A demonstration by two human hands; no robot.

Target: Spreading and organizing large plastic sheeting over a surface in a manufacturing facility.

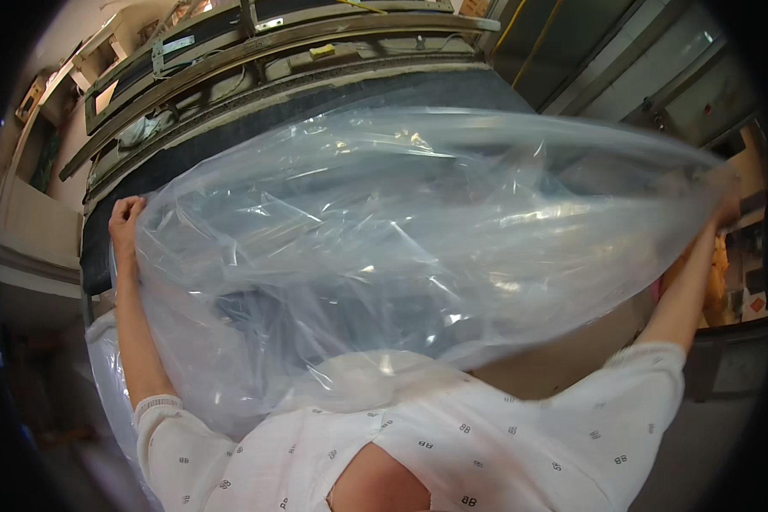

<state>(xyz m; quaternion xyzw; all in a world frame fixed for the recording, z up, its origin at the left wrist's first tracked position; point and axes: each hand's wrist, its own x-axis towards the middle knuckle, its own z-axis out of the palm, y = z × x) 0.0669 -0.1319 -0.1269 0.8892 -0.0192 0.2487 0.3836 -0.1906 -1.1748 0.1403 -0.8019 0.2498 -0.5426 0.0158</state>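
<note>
Gripping 1 clear plastic sheet (418,239) by 2 far edges: left hand (125,218) pinched shut on its left edge, right hand (724,200) blurred but seemingly clamped on its right edge. Sheet billowing over dark desk (230,141). Best kept taut, level, both grips firm.

Dark padded worktable (452,85) w/ metal rails (256,51) behind, grey wall panels (657,68) at right.

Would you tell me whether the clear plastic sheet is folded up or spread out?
Spread out: the clear plastic sheet billows wide between the left hand and right hand, arms outstretched.
</note>
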